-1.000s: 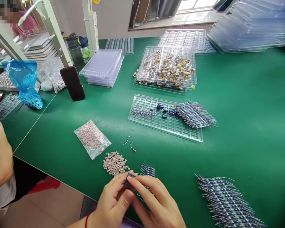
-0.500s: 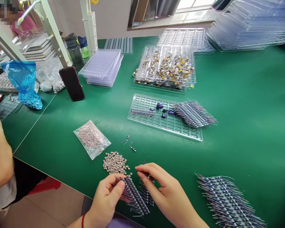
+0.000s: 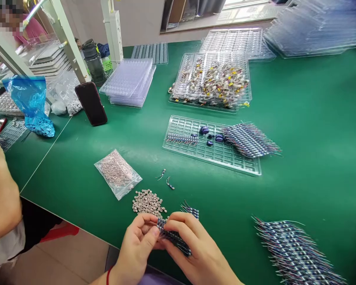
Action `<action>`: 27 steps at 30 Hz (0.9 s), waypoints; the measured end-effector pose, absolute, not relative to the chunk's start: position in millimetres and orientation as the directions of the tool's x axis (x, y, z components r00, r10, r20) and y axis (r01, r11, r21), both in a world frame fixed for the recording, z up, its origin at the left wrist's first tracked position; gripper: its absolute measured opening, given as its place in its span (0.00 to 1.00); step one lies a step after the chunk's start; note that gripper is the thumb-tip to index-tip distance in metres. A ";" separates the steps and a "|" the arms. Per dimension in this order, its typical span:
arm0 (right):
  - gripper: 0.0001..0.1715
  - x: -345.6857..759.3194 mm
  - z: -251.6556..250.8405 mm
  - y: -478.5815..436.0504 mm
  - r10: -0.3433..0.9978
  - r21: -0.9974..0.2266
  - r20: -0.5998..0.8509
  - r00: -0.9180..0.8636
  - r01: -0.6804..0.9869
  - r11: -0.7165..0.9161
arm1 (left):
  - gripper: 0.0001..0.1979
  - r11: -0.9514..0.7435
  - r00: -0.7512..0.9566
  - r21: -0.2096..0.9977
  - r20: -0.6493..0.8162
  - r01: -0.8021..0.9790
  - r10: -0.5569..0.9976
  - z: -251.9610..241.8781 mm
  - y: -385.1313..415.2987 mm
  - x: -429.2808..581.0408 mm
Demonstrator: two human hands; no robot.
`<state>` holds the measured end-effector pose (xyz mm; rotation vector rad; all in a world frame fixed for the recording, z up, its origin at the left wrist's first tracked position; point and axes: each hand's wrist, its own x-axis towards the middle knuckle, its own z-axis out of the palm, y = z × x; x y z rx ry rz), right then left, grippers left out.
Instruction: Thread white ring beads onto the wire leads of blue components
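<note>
At the table's near edge my left hand [image 3: 138, 247] and my right hand [image 3: 195, 253] are closed together on a strip of small blue wired components [image 3: 173, 236]. My left thumb and fingers pinch its near end. My right fingers press on it from above. A short bunch of the same components [image 3: 190, 209] lies just beyond my fingers. A loose pile of small grey discs [image 3: 147, 202] sits directly ahead of my left hand.
A clear bag of discs [image 3: 116, 173] lies left of the pile. A clear compartment tray [image 3: 210, 152] holds wired strips and blue parts. A big heap of wired strips [image 3: 296, 251] lies at right. A phone [image 3: 91, 103], stacked trays [image 3: 129, 83] and another person's arm [image 3: 1, 198] are left.
My right hand came back down onto the strip that my left hand holds, and the two hands closed together on it. The view shifted slightly.
</note>
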<state>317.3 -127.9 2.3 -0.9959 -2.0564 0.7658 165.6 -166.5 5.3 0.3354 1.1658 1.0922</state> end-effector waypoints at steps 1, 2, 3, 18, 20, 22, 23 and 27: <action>0.05 318.5 3.4 -126.4 0.814 -0.741 0.356 -0.459 0.392 0.545 | 0.19 0.482 0.002 0.697 -0.568 -0.531 0.823 5.3 -166.3 165.1; 0.06 319.8 4.9 -124.6 0.799 -0.732 0.373 -0.472 0.379 0.566 | 0.19 0.489 0.020 0.681 -0.572 -0.546 0.820 5.4 -165.7 164.6; 0.07 321.1 6.5 -122.6 0.781 -0.721 0.394 -0.486 0.363 0.590 | 0.19 0.496 0.034 0.668 -0.577 -0.556 0.816 5.7 -164.7 164.1; 0.20 348.2 -4.5 -124.0 0.988 -0.967 0.097 -0.119 0.225 0.122 | 0.16 0.452 -0.086 0.730 -0.567 -0.512 0.819 7.0 -161.3 164.3; 0.21 346.7 -4.5 -121.4 0.976 -0.991 -0.135 -0.168 0.036 -0.131 | 0.15 0.446 -0.095 0.753 -0.552 -0.484 0.829 5.2 -162.0 165.8; 0.23 342.0 -4.3 -117.7 0.928 -0.944 -0.286 -0.238 -0.099 -0.316 | 0.15 0.438 -0.101 0.776 -0.533 -0.453 0.840 3.3 -162.7 167.6; 0.23 338.9 -4.0 -115.8 0.914 -0.918 -0.325 -0.244 -0.150 -0.367 | 0.15 0.436 -0.105 0.787 -0.526 -0.437 0.844 2.4 -163.1 168.5; 0.20 328.2 -3.2 -110.0 0.905 -0.863 -0.362 -0.224 -0.285 -0.416 | 0.14 0.433 -0.110 0.826 -0.499 -0.360 0.860 -0.7 -166.2 171.1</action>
